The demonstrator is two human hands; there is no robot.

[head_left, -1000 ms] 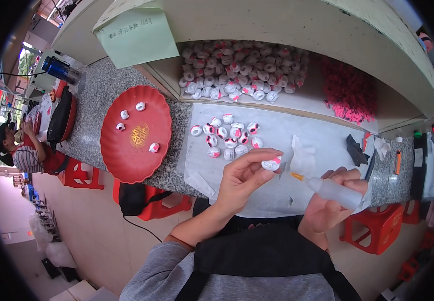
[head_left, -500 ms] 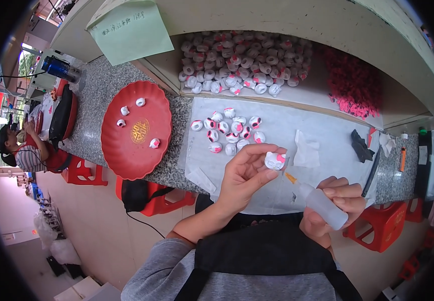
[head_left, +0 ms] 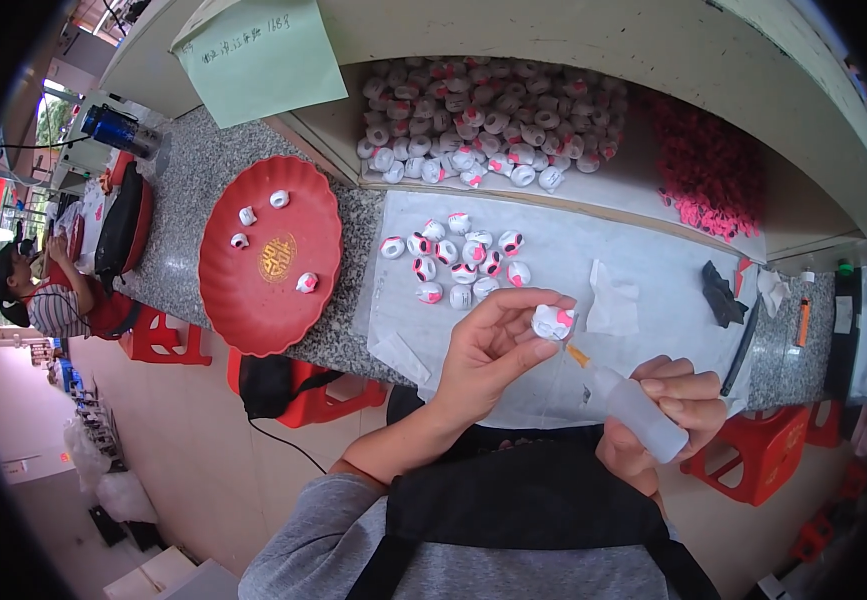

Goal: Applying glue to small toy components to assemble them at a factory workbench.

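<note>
White bead (head_left: pixel 552 322): pinched in left hand (head_left: pixel 488 352); judged light, stiff; sides best gripped.
Bottle (head_left: pixel 643 418): grasped in right hand (head_left: pixel 686 392); judged squeezable.

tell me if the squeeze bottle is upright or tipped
Tipped: seen from above, the squeeze bottle shows its long side in the right hand, its orange nozzle pointing toward the white bead in the left hand.

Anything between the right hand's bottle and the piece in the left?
Nothing visible: the bottle in the right hand points its orange nozzle toward the white piece in the left hand. Whether nozzle and piece touch, I can't tell.
</note>
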